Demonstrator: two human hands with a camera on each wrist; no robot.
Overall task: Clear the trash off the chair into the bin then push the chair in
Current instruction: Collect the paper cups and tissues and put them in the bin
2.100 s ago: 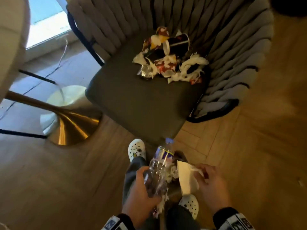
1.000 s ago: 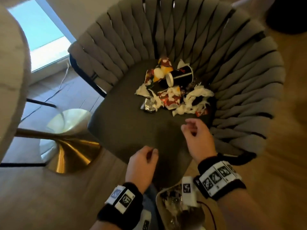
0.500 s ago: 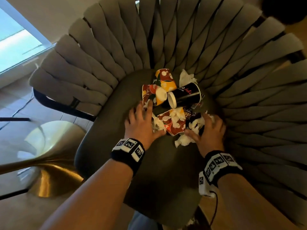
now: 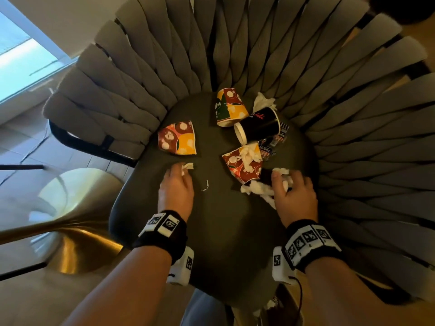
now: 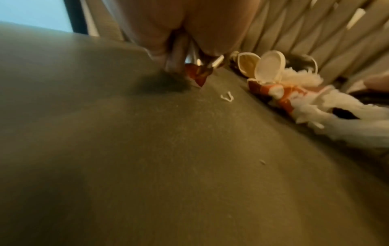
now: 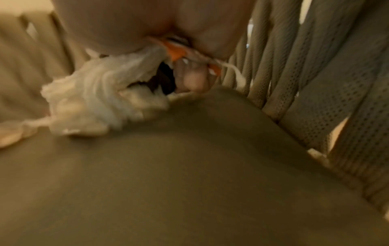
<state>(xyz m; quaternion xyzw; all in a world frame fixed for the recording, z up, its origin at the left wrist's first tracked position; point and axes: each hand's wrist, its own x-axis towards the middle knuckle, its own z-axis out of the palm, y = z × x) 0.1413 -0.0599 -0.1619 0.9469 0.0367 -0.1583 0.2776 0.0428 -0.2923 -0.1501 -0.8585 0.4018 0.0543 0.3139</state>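
Both hands on dark seat of woven-back chair (image 4: 223, 243): left hand (image 4: 175, 191) grip pinching tissue scrap (image 4: 188, 165), right hand (image 4: 294, 196) grip curled round white tissue wad (image 4: 259, 190). Four paper cups far on seat. Brass table base (image 4: 70, 231) left, wood floor.

On the chair seat (image 4: 223, 231), one flattened cup (image 4: 177, 138) lies just beyond my left fingers (image 4: 182, 167), three cups (image 4: 244, 128) beyond my right fingers (image 4: 277, 178), tissue (image 4: 255, 188) beside them.

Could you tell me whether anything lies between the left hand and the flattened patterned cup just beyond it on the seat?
Nothing visible does. The left hand, pinching a tissue scrap, sits just short of the flattened cup, with only bare seat between them.
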